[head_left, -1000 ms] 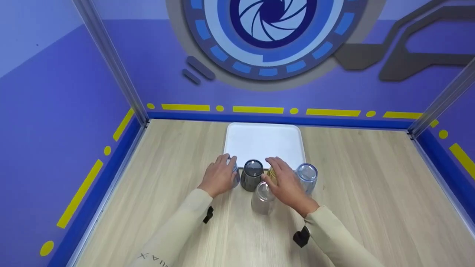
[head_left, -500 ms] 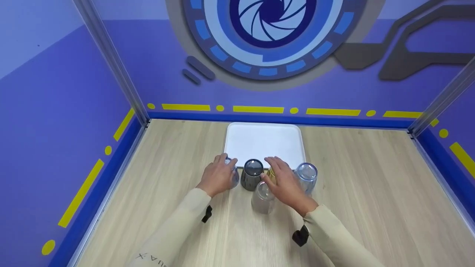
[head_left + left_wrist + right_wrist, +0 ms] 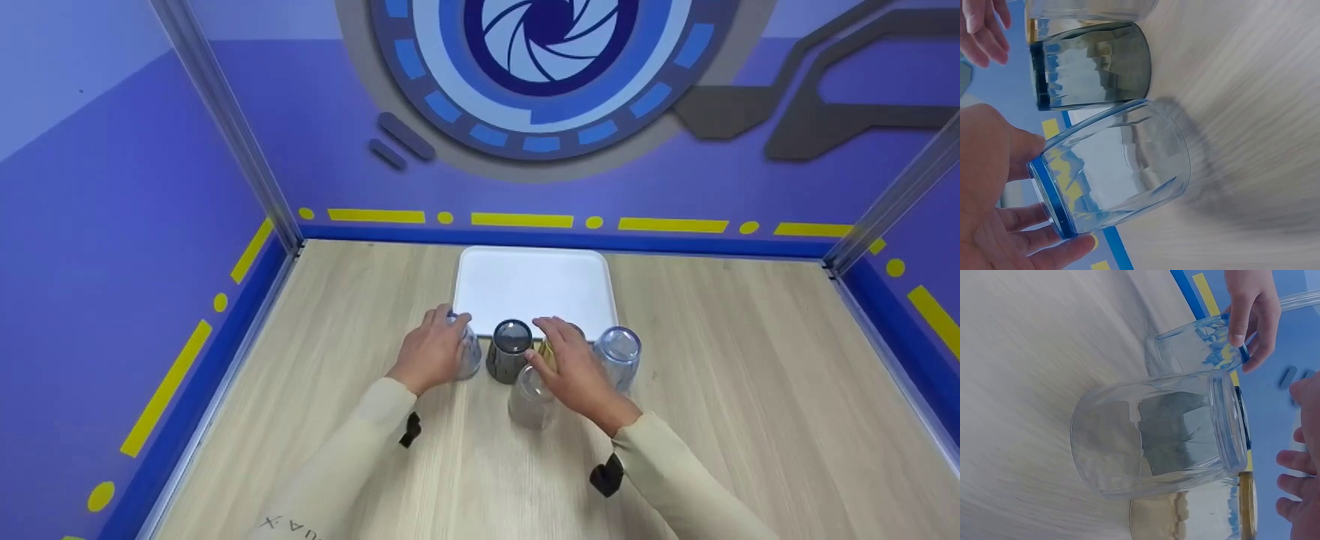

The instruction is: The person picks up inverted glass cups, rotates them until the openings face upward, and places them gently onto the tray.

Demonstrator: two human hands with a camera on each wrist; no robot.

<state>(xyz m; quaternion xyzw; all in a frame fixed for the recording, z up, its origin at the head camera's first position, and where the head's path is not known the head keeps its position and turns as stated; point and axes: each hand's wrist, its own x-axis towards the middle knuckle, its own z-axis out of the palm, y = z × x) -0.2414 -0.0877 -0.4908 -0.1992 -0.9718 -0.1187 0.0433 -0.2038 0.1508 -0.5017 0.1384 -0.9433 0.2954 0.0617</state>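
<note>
My left hand point(image 3: 429, 351) pinches a light blue drinking glass point(image 3: 1117, 169) by its blue-edged base, thumb on one side and fingers on the other. That glass is upside down and tilted in the left wrist view, its mouth close over the table. Beside it a dark grey glass point(image 3: 510, 358) stands inverted. My right hand point(image 3: 577, 373) hovers with loose fingers above an amber glass point(image 3: 1185, 514), which it partly hides in the head view. Nearer to me is a clear glass point(image 3: 529, 409), also inverted; the right wrist view shows a gap between it and my fingers.
Another light blue glass point(image 3: 621, 352) stands inverted to the right of my right hand. Behind the row of glasses lies a white rectangular tray point(image 3: 532, 285). Blue panels point(image 3: 315, 150) wall in the wooden table point(image 3: 720, 360) at the back and sides.
My left hand has shifted a little to the left with the light blue glass, widening the gap to the dark grey glass. My right hand has hardly moved.
</note>
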